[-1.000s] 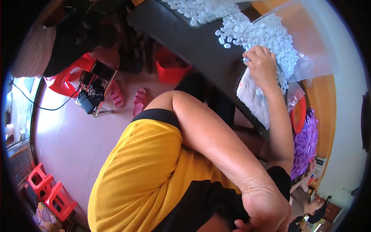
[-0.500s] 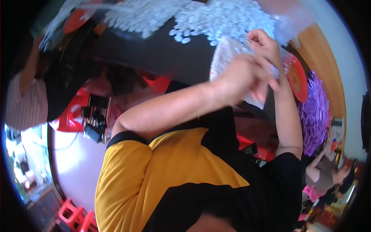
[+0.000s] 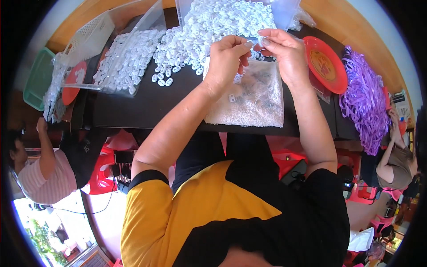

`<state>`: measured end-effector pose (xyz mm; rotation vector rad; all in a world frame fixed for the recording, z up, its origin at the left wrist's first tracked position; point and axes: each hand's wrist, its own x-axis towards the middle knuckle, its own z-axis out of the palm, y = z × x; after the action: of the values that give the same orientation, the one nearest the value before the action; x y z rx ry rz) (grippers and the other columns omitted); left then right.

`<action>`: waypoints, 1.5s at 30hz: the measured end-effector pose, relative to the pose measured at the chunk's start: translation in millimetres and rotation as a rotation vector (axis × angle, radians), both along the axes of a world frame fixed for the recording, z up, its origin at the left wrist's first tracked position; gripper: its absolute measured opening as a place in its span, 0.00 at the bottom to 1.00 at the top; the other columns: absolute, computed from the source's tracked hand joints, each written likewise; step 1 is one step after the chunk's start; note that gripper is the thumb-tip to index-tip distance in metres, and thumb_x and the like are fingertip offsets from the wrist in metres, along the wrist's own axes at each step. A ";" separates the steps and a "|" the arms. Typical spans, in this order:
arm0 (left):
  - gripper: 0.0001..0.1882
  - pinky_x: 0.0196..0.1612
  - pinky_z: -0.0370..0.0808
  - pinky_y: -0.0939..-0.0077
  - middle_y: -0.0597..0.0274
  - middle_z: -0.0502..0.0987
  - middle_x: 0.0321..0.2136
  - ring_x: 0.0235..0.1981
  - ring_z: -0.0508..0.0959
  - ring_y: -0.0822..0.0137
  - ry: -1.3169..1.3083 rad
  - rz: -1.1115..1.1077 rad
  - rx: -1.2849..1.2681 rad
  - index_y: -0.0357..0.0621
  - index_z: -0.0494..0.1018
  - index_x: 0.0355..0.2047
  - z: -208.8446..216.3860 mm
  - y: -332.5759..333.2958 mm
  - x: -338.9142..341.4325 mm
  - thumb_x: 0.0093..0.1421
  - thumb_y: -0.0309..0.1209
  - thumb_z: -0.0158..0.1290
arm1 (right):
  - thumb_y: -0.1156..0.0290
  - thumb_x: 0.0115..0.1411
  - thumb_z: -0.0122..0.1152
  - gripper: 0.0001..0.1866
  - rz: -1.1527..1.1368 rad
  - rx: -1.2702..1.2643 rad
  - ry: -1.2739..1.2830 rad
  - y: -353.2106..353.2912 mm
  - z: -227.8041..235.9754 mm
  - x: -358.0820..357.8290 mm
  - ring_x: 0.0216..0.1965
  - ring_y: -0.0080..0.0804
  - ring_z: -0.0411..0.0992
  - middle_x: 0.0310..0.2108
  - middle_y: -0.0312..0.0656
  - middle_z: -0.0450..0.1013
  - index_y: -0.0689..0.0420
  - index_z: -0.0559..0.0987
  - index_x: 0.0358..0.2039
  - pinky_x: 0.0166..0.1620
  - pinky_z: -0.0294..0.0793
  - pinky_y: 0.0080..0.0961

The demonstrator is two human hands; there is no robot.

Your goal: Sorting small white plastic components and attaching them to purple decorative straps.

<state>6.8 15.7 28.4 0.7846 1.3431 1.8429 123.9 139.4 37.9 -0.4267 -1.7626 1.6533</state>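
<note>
Both hands are raised over a white towel (image 3: 255, 113), their fingertips close together. My left hand (image 3: 226, 60) is closed in a pinch, thumb against index finger; whatever is in it is too small to make out. Between the thumb and forefinger of my right hand (image 3: 289, 53) is a small white plastic piece (image 3: 260, 40). Just beyond the hands lies a large heap of white oval plastic pieces (image 3: 222, 20), with several strays at its near left edge. Small clear and dark bits, hard to make out, lie on the towel, along with a few white pieces.
A clear plastic bin (image 3: 133, 62) of white pieces lies to the left, with a green tray (image 3: 38, 80) farther out. On the right are a red plate (image 3: 327, 64) and a bundle of purple ribbons (image 3: 362, 98). People sit on both sides.
My left hand, blurred and crossed over the right forearm before, has drawn back left and met the right fingertips above the towel. The whole view has shifted and turned.
</note>
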 end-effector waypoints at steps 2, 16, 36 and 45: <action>0.09 0.18 0.64 0.81 0.62 0.74 0.23 0.20 0.72 0.73 -0.017 -0.026 0.012 0.34 0.73 0.32 -1.1 0.2 1.7 0.59 0.29 0.55 | 0.74 0.59 0.58 0.11 0.008 0.026 -0.016 1.5 -4.7 2.3 0.36 0.25 0.76 0.36 0.40 0.78 0.60 0.79 0.43 0.42 0.70 0.21; 0.09 0.16 0.63 0.83 0.64 0.74 0.21 0.16 0.70 0.75 0.050 0.013 0.028 0.35 0.73 0.32 -3.5 -0.9 -3.0 0.59 0.31 0.55 | 0.76 0.59 0.59 0.10 0.005 0.071 0.041 -9.7 -1.6 0.0 0.38 0.23 0.75 0.36 0.39 0.78 0.61 0.79 0.42 0.43 0.68 0.19; 0.08 0.18 0.63 0.85 0.65 0.73 0.21 0.17 0.69 0.78 0.108 0.034 0.021 0.36 0.73 0.34 -6.9 -2.1 0.6 0.62 0.30 0.53 | 0.80 0.59 0.58 0.08 -0.005 0.155 0.124 -23.9 -5.5 -6.7 0.39 0.20 0.75 0.36 0.39 0.78 0.62 0.79 0.40 0.45 0.72 0.16; 0.08 0.16 0.64 0.83 0.65 0.73 0.19 0.17 0.69 0.77 0.010 0.035 0.046 0.35 0.73 0.32 -6.7 -2.2 -1.1 0.60 0.29 0.54 | 0.71 0.61 0.59 0.08 -0.010 0.002 0.042 -15.9 -8.5 -4.4 0.36 0.21 0.75 0.32 0.37 0.77 0.62 0.79 0.38 0.43 0.71 0.18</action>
<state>5.7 13.4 21.8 0.7993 1.3330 1.9053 119.5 123.5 29.4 -0.3971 -1.7287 1.6420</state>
